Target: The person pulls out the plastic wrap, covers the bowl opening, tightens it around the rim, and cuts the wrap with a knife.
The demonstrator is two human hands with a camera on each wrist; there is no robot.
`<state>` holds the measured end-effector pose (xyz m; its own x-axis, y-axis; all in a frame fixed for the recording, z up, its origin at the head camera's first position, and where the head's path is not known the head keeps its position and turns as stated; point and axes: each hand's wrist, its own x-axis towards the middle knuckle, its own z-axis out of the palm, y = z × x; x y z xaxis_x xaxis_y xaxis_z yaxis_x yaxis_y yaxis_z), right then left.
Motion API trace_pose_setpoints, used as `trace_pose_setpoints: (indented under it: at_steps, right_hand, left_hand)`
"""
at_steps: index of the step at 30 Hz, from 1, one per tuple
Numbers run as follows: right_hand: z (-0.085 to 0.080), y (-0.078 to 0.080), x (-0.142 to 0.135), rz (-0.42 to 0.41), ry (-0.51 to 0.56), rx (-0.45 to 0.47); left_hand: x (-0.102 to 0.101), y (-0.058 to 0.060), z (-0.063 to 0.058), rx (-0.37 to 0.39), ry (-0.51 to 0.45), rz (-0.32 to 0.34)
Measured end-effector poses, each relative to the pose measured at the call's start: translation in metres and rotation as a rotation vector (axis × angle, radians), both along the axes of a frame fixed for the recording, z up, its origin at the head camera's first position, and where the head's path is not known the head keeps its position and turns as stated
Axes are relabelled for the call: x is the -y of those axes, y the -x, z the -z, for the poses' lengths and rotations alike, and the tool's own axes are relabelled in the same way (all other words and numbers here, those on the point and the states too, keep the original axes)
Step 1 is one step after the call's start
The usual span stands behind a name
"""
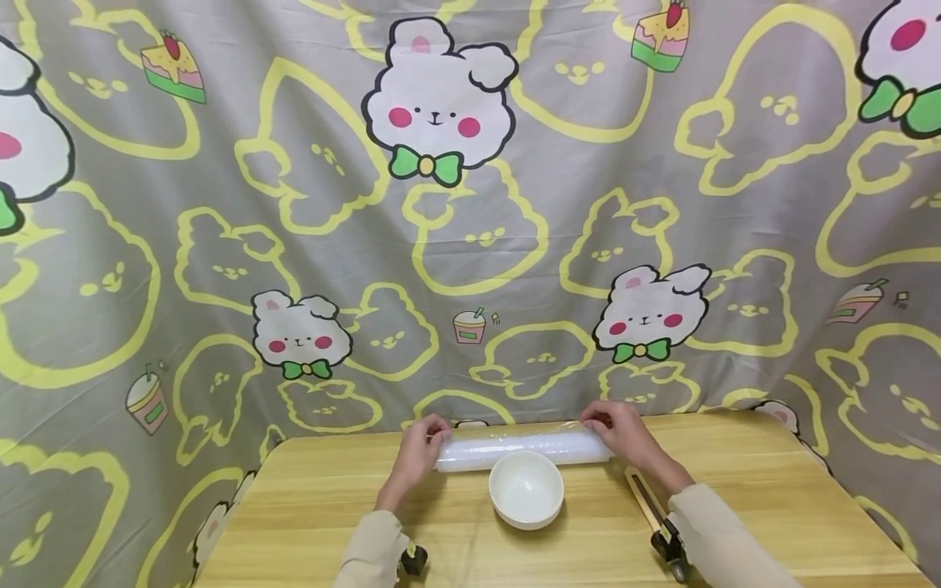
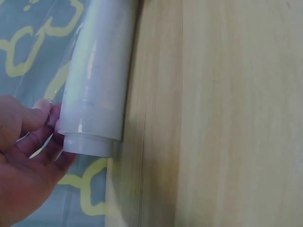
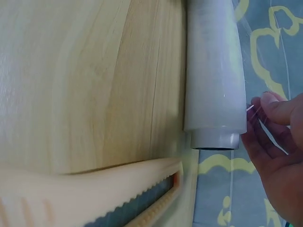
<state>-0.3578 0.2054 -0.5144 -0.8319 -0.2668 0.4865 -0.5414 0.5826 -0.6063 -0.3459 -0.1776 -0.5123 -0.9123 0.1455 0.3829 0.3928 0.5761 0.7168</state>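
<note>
A roll of clear plastic wrap [image 1: 478, 458] lies crosswise near the far edge of the table. My left hand [image 1: 419, 451] is at its left end, thumb and fingertips pinching the loose film. At the right end my right hand [image 1: 623, 433] pinches the film's other corner, as the right wrist view also shows. Between the hands the thin transparent film [image 1: 570, 426] stretches along the far side of the roll; its exact edge is hard to see. Just in front of the roll stands a white bowl [image 1: 526, 488], upright, with nothing visible inside.
Right of the bowl lies a peach-coloured tool [image 3: 137, 182] with a toothed slot, partly under my right forearm in the head view. Wood-grain tabletop [image 1: 323, 506] surrounds these things. A grey patterned cloth [image 1: 456, 212] hangs behind and beside the table.
</note>
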Motion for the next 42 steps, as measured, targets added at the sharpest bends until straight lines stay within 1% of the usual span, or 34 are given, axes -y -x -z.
trace_pose_setpoints:
  at_steps: [3, 7, 8, 12, 15, 19, 23, 25, 27, 32, 35, 37, 39, 40, 41, 42]
  right_hand:
    - [0.001, 0.001, 0.001, 0.013, 0.027, 0.044]
    - [0.000, 0.000, 0.002, 0.014, 0.045, 0.071]
    - [-0.001, 0.000, 0.002, 0.012, 0.047, 0.069]
    - [-0.002, -0.001, 0.004, 0.005, 0.059, 0.036]
    - [-0.003, -0.002, 0.006, 0.006, 0.062, 0.021]
    - [-0.004, -0.001, 0.007, 0.012, 0.052, 0.037]
    - [-0.005, -0.001, 0.007, 0.030, 0.045, 0.058]
    - [-0.006, 0.000, 0.007, 0.040, 0.044, 0.065]
    - [-0.007, 0.000, 0.007, 0.045, 0.043, 0.071]
    - [-0.007, 0.000, 0.007, 0.025, 0.051, 0.087]
    - [-0.009, 0.001, 0.007, 0.020, 0.057, 0.091]
    - [-0.011, 0.002, 0.006, 0.022, 0.059, 0.097]
    - [-0.012, 0.004, 0.005, 0.025, 0.054, 0.098]
    - [-0.012, 0.004, 0.005, 0.026, 0.049, 0.094]
    - [-0.013, 0.005, 0.004, 0.032, 0.050, 0.093]
    - [-0.013, 0.005, 0.003, 0.038, 0.050, 0.091]
  left_hand:
    - [0.002, 0.000, 0.001, 0.005, 0.003, 0.037]
    - [0.002, -0.001, -0.001, 0.019, 0.053, 0.086]
    - [0.002, -0.001, -0.002, 0.024, 0.068, 0.089]
    - [0.001, -0.001, -0.002, -0.003, 0.098, 0.079]
    - [0.002, -0.001, -0.001, -0.019, 0.061, 0.090]
    - [0.007, 0.000, 0.000, 0.005, -0.014, 0.128]
    - [0.012, 0.002, 0.000, 0.012, -0.038, 0.172]
    - [0.012, 0.003, 0.001, 0.010, -0.051, 0.183]
    - [0.012, 0.003, 0.001, 0.008, -0.075, 0.177]
    - [0.011, 0.004, 0.003, 0.047, -0.158, 0.105]
    - [0.011, 0.005, -0.001, 0.075, -0.196, 0.079]
    - [0.012, 0.006, -0.005, 0.064, -0.225, 0.043]
    - [0.012, 0.006, -0.011, 0.032, -0.215, -0.004]
    - [0.012, 0.007, -0.013, 0.016, -0.195, -0.020]
    - [0.012, 0.007, -0.015, 0.002, -0.166, -0.028]
    - [0.012, 0.007, -0.017, 0.004, -0.134, -0.025]
